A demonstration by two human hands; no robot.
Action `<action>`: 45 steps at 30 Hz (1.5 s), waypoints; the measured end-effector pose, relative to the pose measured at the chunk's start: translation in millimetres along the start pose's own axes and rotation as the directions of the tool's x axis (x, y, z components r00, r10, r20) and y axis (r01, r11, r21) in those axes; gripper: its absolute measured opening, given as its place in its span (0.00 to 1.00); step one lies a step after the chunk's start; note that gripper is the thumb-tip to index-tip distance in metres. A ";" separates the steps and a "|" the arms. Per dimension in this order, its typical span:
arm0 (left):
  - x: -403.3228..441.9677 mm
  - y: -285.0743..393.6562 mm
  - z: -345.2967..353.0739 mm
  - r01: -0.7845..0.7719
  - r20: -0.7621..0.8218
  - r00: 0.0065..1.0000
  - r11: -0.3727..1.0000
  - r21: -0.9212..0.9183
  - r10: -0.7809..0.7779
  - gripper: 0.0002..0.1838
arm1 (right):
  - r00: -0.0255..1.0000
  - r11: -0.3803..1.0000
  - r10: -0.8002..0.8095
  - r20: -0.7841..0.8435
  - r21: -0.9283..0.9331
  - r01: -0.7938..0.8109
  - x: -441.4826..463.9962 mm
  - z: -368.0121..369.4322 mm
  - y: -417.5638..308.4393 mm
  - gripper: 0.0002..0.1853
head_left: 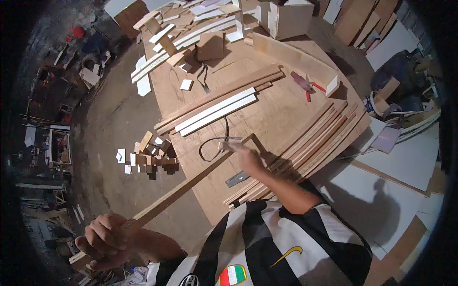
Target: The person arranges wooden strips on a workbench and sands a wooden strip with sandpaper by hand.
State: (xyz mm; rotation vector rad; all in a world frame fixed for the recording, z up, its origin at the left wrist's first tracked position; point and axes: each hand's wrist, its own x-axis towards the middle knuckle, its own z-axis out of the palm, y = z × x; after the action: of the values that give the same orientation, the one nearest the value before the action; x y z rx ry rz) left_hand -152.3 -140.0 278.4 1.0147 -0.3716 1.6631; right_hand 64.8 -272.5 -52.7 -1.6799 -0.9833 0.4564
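A long wooden strip [179, 191] slants from the lower left up over the tabletop. My left hand [107, 238] is closed around its near end, out past the table's edge. Over the far part of the strip, my right hand [247, 158] is bent round it, its fingers slightly blurred. Just beyond those fingers a dark strap [201, 150] curls in a loop on the wood. A flat metal blade-like piece [237, 178] lies below my right wrist, partly in shadow.
The plywood table [191, 95] carries white strips [217, 111], brown strips [224, 95] and a stack of wooden strips [310, 148] at right. Red-handled pliers [318, 86] lie near a long board [293, 59]. Block offcuts [152, 155] are heaped at left below table level.
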 end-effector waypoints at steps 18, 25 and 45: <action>2.2 7.6 -8.8 0.132 0.176 0.977 0.989 -0.073 -0.118 0.16 | 0.982 0.986 -0.117 -0.147 -0.138 0.097 3.0 4.4 6.1 0.20; 6.4 9.3 -12.9 0.144 0.121 0.981 0.988 0.055 -0.150 0.16 | 0.985 0.980 -0.165 -0.060 -0.122 0.156 -4.5 5.3 -6.4 0.24; 10.4 9.3 -18.1 0.160 0.163 0.973 0.986 0.046 -0.166 0.16 | 0.996 0.994 0.092 -0.013 -0.055 -0.093 8.2 -7.8 0.7 0.19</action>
State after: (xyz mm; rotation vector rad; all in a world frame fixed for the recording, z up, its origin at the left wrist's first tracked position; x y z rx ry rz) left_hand -168.8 -124.2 278.2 1.1815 -0.3616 1.4459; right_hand 75.4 -270.8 -49.3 -1.7819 -0.9210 0.4851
